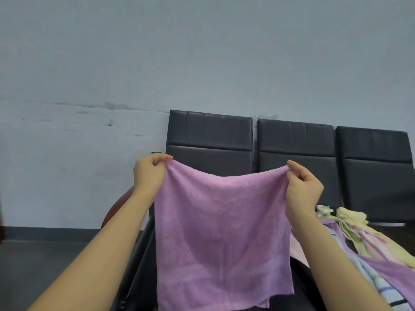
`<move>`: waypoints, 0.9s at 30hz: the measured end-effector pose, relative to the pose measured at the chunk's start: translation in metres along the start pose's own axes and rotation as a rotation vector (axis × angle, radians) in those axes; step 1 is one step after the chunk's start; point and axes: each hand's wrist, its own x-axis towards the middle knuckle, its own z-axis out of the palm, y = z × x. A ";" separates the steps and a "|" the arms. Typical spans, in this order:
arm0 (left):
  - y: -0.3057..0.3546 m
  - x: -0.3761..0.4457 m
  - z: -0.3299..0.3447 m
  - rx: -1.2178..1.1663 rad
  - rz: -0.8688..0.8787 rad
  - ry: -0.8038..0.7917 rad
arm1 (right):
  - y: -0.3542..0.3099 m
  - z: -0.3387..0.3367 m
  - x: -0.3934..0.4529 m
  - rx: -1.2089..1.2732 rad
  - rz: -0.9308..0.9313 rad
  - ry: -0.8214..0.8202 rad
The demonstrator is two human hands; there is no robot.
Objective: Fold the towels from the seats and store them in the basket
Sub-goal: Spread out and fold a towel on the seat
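A purple towel [222, 232] hangs in the air in front of the black seats [296, 140]. My left hand [149, 173] pinches its upper left corner and my right hand [303, 189] pinches its upper right corner, so the cloth hangs flat between them. The towel looks doubled, with two lower edges showing at its bottom. More towels [363, 241] lie in a heap on the seat at the right: pale yellow, pink, purple and a blue striped one. The basket is not in view.
A row of three black padded seats stands against a pale grey wall [157, 52]. A reddish curved object [114, 212] shows behind my left forearm. Dark floor [33, 265] lies to the left of the seats.
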 end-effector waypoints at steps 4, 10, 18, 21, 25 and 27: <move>-0.005 0.005 0.005 0.030 -0.020 -0.141 | 0.011 -0.006 -0.001 -0.287 -0.103 -0.065; -0.029 0.003 0.013 0.466 0.162 -0.181 | 0.041 -0.016 -0.002 -0.685 -0.263 -0.116; -0.066 -0.015 0.018 0.655 0.318 -0.093 | 0.073 -0.024 -0.013 -0.787 -0.342 -0.153; -0.080 -0.015 0.021 0.732 0.332 -0.073 | 0.082 -0.023 -0.012 -0.761 -0.273 -0.148; -0.099 -0.011 0.034 0.758 0.252 -0.077 | 0.102 -0.018 -0.006 -0.723 -0.147 -0.151; -0.108 -0.008 0.045 0.753 0.175 -0.078 | 0.116 -0.011 -0.001 -0.708 -0.095 -0.177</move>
